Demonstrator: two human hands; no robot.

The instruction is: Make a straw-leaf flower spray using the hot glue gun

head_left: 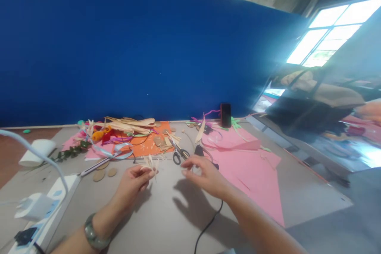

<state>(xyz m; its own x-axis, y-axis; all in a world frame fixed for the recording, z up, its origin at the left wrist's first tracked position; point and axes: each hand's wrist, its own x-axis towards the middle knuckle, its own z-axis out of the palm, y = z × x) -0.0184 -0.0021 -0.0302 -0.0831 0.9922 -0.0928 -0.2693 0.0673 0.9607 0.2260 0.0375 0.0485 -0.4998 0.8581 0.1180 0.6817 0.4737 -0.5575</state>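
My left hand (pixel 138 177) pinches a small bundle of pale, dry husk strips (pixel 151 162) between thumb and fingers, held above the grey table. To its right, my right hand (pixel 202 171) is raised with thumb and fingers apart and nothing visible between them. Scissors (pixel 177 156) with dark handles lie just beyond my right fingertips. Behind that hand sits a black tool (pixel 199 151), partly covered, so its kind is unclear. A black cord (pixel 208 224) runs toward me from under the right wrist.
Dry husk strips (pixel 131 124) and coloured ribbons lie on orange paper (pixel 145 143) at back left. Pink sheets (pixel 253 178) spread rightward, with a phone (pixel 225 115) behind them. A power strip (pixel 61 196), a utility knife (pixel 94 166) and round discs (pixel 99 175) are leftward. A blue panel (pixel 133 47) stands behind.
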